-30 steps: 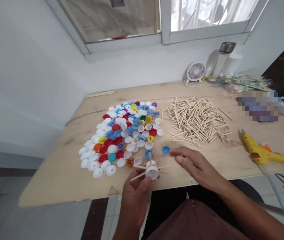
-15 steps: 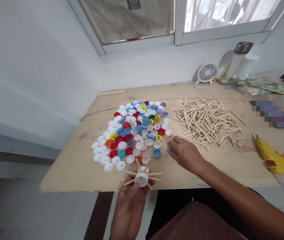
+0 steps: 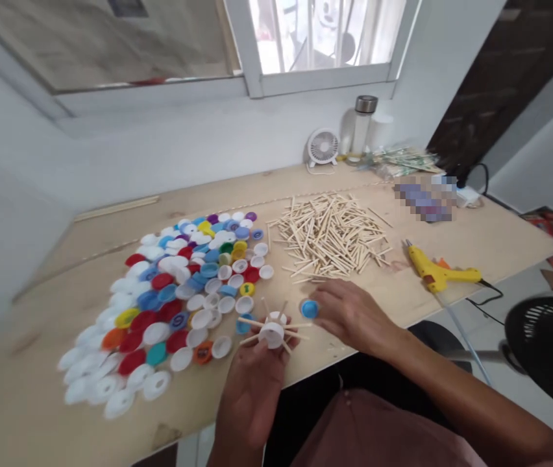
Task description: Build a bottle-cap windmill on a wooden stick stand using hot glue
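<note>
My left hand [image 3: 256,383] is closed around a white bottle cap piece [image 3: 272,334] at the table's front edge. Several short wooden sticks stick out from it like spokes. To its right, my right hand [image 3: 342,314] pinches a blue bottle cap [image 3: 309,309] between its fingers, the hollow side turned towards me. A small gap separates the blue cap from the sticks. Left of my hands lies a spread of mixed bottle caps [image 3: 157,334], white, red, blue and other colours. Another blue cap [image 3: 245,323] rests just behind the left hand's piece.
Behind my right hand is a pile of short wooden sticks [image 3: 330,237]. A yellow glue gun [image 3: 435,269] lies to the right, its cord over the edge. At the back stand a small white fan [image 3: 323,148] and a bottle [image 3: 361,130]. A black fan [image 3: 549,350] stands at right.
The view has swung to the right. My right hand has brought the blue cap closer to the stick-and-cap piece, and its hollow side now shows. The left hand keeps its hold.
</note>
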Motion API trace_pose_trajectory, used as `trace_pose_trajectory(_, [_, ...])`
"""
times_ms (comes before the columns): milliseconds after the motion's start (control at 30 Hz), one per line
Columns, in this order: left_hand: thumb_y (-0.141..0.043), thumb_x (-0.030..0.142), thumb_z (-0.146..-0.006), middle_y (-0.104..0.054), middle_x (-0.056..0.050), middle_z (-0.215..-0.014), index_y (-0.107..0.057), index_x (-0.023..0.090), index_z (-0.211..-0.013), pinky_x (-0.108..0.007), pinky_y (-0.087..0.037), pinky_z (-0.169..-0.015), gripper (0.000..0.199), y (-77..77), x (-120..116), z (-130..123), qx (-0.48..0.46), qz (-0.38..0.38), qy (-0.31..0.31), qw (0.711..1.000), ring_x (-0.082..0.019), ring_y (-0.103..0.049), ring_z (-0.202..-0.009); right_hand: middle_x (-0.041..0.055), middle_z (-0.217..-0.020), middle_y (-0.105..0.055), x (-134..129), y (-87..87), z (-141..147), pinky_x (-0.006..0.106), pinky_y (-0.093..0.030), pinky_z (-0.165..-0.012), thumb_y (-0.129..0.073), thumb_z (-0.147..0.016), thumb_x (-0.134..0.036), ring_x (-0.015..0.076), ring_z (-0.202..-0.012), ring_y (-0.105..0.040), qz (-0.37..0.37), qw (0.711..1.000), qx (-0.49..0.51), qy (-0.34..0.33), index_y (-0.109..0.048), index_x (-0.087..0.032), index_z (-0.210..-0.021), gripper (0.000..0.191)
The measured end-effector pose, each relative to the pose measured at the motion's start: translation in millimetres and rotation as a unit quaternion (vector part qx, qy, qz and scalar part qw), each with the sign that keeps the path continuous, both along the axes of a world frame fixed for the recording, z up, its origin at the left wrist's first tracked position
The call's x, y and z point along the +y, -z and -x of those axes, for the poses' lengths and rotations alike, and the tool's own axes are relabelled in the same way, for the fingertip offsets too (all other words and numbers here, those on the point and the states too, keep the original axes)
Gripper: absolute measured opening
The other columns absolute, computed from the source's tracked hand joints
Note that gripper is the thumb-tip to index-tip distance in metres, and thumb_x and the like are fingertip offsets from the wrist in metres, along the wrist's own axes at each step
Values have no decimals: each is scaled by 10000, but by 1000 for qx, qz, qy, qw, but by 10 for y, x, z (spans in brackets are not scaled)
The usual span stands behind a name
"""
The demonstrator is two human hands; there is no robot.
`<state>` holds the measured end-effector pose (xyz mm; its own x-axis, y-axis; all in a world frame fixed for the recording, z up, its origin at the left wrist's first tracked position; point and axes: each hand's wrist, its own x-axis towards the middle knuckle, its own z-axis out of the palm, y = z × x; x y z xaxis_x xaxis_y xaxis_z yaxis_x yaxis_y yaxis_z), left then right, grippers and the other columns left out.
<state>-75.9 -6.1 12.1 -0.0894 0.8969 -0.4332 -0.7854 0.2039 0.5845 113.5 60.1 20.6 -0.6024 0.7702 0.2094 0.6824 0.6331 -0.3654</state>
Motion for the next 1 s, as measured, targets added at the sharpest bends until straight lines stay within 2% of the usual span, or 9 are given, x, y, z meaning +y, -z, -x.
trace_pose_trajectory(67, [-781,233,-638,-709,-75,-1048,-726,189,-844,-395,-547,-880,218,24,27,-41,4,4,13,1000,-253,-648,-1003,102,-1158,-636,-57,-18,-403,386,-479,-909,-498,-922,-285,220,-1095,-573,-59,995,58,52,-575,-204,-1177,279])
trace_pose_trajectory(133, [-794,226,-619,-713,-73,-1034,-726,188,-838,-380,-553,-865,232,46,38,-70,8,9,18,1000,-252,-647,-1009,102,-1105,-656,-118,-20,-911,390,-499,-864,-483,-913,-233,229,-1034,-601,-124,983,63,123,-579,-207,-1177,282])
trace_pose_trajectory(233, [-802,200,-604,-712,-60,-1026,-718,188,-800,-353,-563,-837,213,59,43,-104,15,12,15,1000,-233,-654,-985,126,-1051,-670,-169,23,-1635,409,-513,-802,-488,-884,-225,265,-943,-628,-193,953,-34,231,-617,-176,-1114,269])
trace_pose_trajectory(333, [-795,181,-610,-712,-56,-1014,-704,180,-784,-336,-562,-831,196,49,56,-135,23,14,12,1000,-201,-664,-928,154,-1124,-653,-165,109,-2074,428,-501,-811,-459,-857,-196,296,-991,-621,-195,944,-143,224,-593,-134,-1161,339])
trace_pose_trajectory(500, [-802,142,-591,-713,-36,-957,-689,180,-776,-323,-558,-825,220,58,87,-197,27,28,5,999,-176,-666,-887,161,-1251,-596,-77,196,-2206,432,-485,-808,-422,-839,-192,307,-1064,-601,-168,936,-242,191,-514,-136,-1253,428])
trace_pose_trajectory(633, [-824,149,-563,-706,-23,-902,-684,176,-812,-289,-554,-781,287,113,97,-266,56,17,-12,998,-151,-661,-833,184,-1275,-571,36,170,-2207,430,-477,-770,-400,-851,-225,318,-1047,-607,-141,939,-263,172,-485,-130,-1276,444])
trace_pose_trajectory(767, [-826,175,-580,-695,-15,-869,-667,172,-816,-282,-539,-780,284,172,92,-312,97,-25,-24,995,-137,-651,-811,163,-1193,-607,127,166,-2259,451,-476,-710,-436,-787,-266,326,-913,-626,-114,957,-213,158,-549,-179,-1151,390])
trace_pose_trajectory(900, [-829,204,-592,-692,-11,-886,-659,174,-813,-271,-522,-794,280,193,88,-327,139,-44,-54,988,-126,-639,-813,143,-1112,-626,98,132,-2277,459,-454,-580,-459,-730,-352,297,-678,-600,-81,962,-146,217,-561,-234,-1016,325])
trace_pose_trajectory(1000, [-831,231,-597,-700,-8,-877,-676,180,-848,-245,-505,-802,300,201,100,-327,162,-52,-70,983,-118,-633,-827,146,-1081,-628,7,47,-2219,439,-484,-573,-460,-773,-461,306,-740,-624,-66,961,-75,257,-528,-256,-1066,364])
